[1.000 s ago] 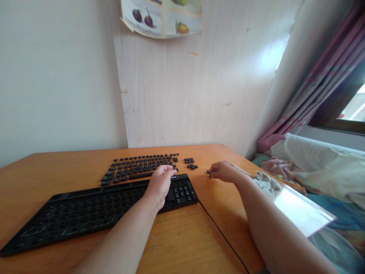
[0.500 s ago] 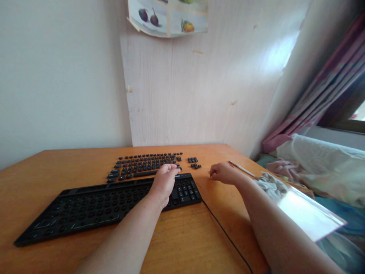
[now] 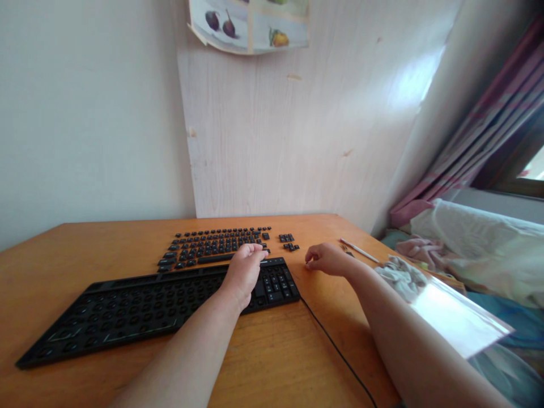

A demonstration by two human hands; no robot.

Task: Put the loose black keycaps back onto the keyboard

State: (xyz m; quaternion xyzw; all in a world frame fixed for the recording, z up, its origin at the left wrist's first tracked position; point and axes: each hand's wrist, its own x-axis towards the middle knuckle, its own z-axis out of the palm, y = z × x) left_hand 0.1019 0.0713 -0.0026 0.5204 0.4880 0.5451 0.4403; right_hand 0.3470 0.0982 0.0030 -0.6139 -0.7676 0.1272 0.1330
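Note:
A black keyboard lies slanted on the wooden desk, most of its key places bare, with the number pad keys fitted at its right end. My left hand is over the keyboard's far edge, left of the number pad. Its fingers are drawn together; what they hold, if anything, is hidden. Beyond the keyboard, loose black keycaps lie in rows, with two small groups of keycaps to their right. My right hand is right of the keyboard, thumb and fingers pinched on a small dark keycap.
A black cable runs from the keyboard toward the desk's near edge. On the right lie a white pen-like stick, a crumpled grey cloth and a shiny clear sheet. A wall panel stands behind the desk.
My right hand has shifted slightly left toward the keyboard, and a small dark piece now shows at its fingertips. My left hand stays in place over the keyboard.

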